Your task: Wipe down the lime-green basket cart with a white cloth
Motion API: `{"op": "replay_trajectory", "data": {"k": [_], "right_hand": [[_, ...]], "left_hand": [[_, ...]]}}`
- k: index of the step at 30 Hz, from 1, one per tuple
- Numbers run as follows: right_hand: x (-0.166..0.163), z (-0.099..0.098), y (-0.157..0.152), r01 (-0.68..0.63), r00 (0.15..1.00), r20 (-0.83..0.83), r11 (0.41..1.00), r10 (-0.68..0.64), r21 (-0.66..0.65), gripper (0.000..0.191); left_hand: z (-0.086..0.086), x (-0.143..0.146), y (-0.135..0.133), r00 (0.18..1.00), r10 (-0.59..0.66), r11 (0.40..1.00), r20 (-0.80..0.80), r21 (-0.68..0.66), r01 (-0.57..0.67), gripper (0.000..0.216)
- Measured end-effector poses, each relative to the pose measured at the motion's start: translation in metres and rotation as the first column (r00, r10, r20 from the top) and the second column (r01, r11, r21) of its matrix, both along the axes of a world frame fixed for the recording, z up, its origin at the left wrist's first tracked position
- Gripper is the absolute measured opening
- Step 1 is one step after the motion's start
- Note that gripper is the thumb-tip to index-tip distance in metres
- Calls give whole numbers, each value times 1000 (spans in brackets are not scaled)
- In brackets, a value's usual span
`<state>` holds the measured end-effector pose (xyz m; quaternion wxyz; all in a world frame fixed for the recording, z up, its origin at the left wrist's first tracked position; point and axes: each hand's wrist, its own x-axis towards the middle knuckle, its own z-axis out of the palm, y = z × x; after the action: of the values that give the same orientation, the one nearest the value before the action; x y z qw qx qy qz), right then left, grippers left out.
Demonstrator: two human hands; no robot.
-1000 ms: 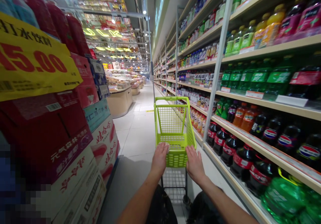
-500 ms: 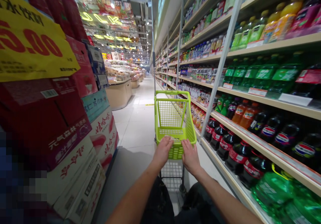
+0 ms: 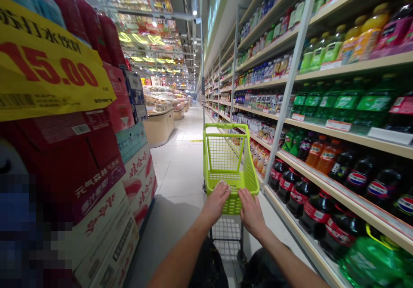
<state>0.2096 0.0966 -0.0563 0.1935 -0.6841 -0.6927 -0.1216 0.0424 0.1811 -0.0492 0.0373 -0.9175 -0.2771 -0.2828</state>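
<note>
A small lime-green shopping cart (image 3: 226, 159) stands in a supermarket aisle straight ahead of me, its basket empty. My left hand (image 3: 217, 202) is closed over the left part of the cart's rear handle bar. My right hand (image 3: 251, 210) grips the same bar just to the right, the two hands close together. Both forearms reach forward from the bottom of the view.
Shelves of soft-drink bottles (image 3: 338, 167) line the right side, close to the cart. Stacked red and white drink cartons (image 3: 106, 184) with a yellow price sign (image 3: 48, 72) crowd the left. The tiled aisle floor (image 3: 183, 159) runs ahead toward display counters (image 3: 159, 124).
The cart and I have rolled forward along the aisle. My hands have shifted closer together on the handle; the view has tilted slightly.
</note>
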Motion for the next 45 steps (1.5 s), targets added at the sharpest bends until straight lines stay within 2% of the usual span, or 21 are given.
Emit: {"op": "replay_trajectory", "data": {"k": [2, 5, 7, 9, 12, 15, 18, 20, 23, 27, 33, 35, 37, 39, 42, 45], "right_hand": [[2, 0, 0, -18, 1000, 11, 1000, 18, -10, 64], [3, 1, 0, -20, 1000, 7, 1000, 20, -20, 64], [1, 0, 0, -1, 1000, -8, 1000, 1, -16, 62], [-1, -1, 1, 14, 1000, -21, 1000, -14, -5, 60], [-1, -3, 1, 7, 1000, -19, 1000, -6, 14, 61], [4, -3, 2, -30, 999, -16, 999, 30, 36, 62], [6, -1, 4, -56, 997, -41, 996, 59, 66, 61], [5, -1, 5, -71, 996, -42, 995, 74, 66, 60], [6, 0, 1, -111, 994, 29, 993, 110, 28, 62], [22, -4, -9, -89, 983, 163, 996, 90, -12, 70], [89, -10, -17, 28, 978, 206, 1000, -27, -3, 72], [110, -3, -18, 94, 984, 159, 994, -85, -55, 72], [117, 10, -20, 132, 988, 96, 984, -121, -116, 64], [108, 23, -21, 69, 997, 27, 986, -66, -155, 50], [75, 33, -19, -73, 995, -73, 988, 63, -135, 38], [50, 28, -15, -3, 990, -138, 999, -4, -52, 33]], "left_hand": [[1, -3, 4, 1000, -7, 1000, 19, -1, 7, 36], [3, -19, 11, 989, 116, 993, 96, -39, -112, 37], [0, -20, 9, 980, 143, 989, 136, -54, -136, 37], [-5, -8, 0, 986, 80, 997, 145, -35, -76, 37], [-8, 17, -14, 998, -10, 1000, 69, -3, 11, 37], [5, 21, -17, 999, 46, 997, -28, -67, -48, 36], [24, 6, -11, 986, 136, 978, -95, -143, -149, 34], [32, -2, -6, 981, 148, 971, -129, -168, -169, 30], [37, -2, -7, 973, 166, 963, -162, -187, -195, 27], [40, 16, -20, 968, 176, 958, -178, -194, -210, 29], [31, 61, -53, 985, 88, 981, -149, -156, -112, 29], [25, 69, -57, 993, -10, 996, -117, -85, 0, 30], [23, 72, -53, 991, -93, 996, -100, 1, 94, 32], [26, 71, -42, 990, -85, 995, -112, 37, 90, 32], [35, 72, -22, 993, 18, 1000, -115, 23, -15, 31], [36, 79, -16, 992, 88, 996, -90, 25, -86, 33]]}}
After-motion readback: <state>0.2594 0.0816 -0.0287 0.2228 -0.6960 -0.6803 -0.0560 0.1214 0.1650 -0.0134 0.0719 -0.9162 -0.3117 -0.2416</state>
